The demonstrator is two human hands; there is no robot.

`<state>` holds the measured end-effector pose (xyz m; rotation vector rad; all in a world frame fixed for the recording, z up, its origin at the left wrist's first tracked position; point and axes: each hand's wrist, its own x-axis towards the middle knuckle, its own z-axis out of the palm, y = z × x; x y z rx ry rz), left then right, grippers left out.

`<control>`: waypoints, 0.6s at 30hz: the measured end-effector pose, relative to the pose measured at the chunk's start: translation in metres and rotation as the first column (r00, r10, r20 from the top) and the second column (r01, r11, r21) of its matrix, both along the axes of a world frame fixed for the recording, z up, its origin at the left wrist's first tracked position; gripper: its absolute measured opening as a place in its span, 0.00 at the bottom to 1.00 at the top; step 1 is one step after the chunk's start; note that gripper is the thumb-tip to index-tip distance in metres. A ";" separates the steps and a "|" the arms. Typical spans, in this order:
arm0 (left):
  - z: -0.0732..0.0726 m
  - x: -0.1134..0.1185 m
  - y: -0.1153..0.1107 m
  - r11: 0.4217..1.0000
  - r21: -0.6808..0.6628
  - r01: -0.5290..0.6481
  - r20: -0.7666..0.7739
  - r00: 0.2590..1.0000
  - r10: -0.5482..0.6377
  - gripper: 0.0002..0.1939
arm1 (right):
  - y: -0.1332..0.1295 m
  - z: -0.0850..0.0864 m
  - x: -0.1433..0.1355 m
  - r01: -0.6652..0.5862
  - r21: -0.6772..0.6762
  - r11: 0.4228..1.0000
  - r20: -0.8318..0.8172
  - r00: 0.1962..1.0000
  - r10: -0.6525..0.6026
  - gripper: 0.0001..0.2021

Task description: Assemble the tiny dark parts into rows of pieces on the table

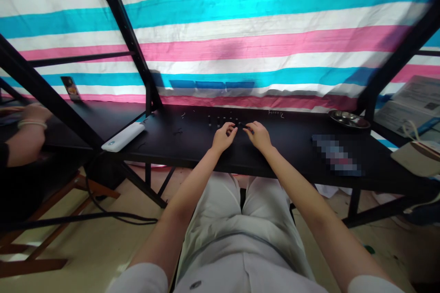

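Both my hands are over the middle of the black table (165,144). My left hand (224,137) has its thumb and fingers pinched together; whatever is between them is too small to make out. A small dark piece (242,125) sticks out from the fingertips of my right hand (257,135), which are closed on it. The two hands are close together but apart. Just behind and left of them, several small dark pieces (218,122) stand in a loose row on the table.
A white power strip or box (124,137) lies left, by a black frame post (129,32). At right are a metal dish (349,119) and a blurred packet (337,154). Another person's arm (29,135) rests at far left. Striped sheeting (240,9) hangs behind.
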<state>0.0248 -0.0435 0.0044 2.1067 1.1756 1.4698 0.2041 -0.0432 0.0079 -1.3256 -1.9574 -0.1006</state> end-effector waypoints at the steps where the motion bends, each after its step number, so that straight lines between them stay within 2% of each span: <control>1: 0.000 0.000 0.000 1.000 0.000 -0.009 0.000 1.000 0.009 0.11 | 0.003 0.000 0.001 0.028 -0.016 0.999 -0.086 0.996 -0.029 0.14; 4: 0.000 -0.001 0.000 1.000 -0.002 -0.004 -0.011 1.000 0.004 0.10 | 0.017 0.000 0.002 0.064 -0.185 0.981 -0.292 0.949 -0.117 0.13; 6: 0.000 -0.002 0.000 1.000 -0.003 0.005 -0.019 1.000 -0.005 0.09 | 0.027 0.001 0.001 0.049 -0.304 0.951 -0.314 0.937 -0.149 0.10; 8: 0.000 -0.002 0.000 1.000 -0.007 0.005 -0.024 1.000 -0.006 0.09 | 0.037 0.002 0.000 0.057 -0.376 0.925 -0.267 0.949 -0.167 0.08; 12: 0.000 -0.002 0.001 1.000 -0.018 -0.004 -0.034 0.999 0.003 0.08 | 0.052 0.005 -0.006 0.122 -0.425 0.897 -0.144 0.969 -0.200 0.06; 18: -0.002 -0.002 0.003 1.000 -0.027 -0.009 -0.037 0.999 0.008 0.08 | 0.059 0.004 -0.015 0.178 -0.489 0.854 -0.015 0.977 -0.213 0.08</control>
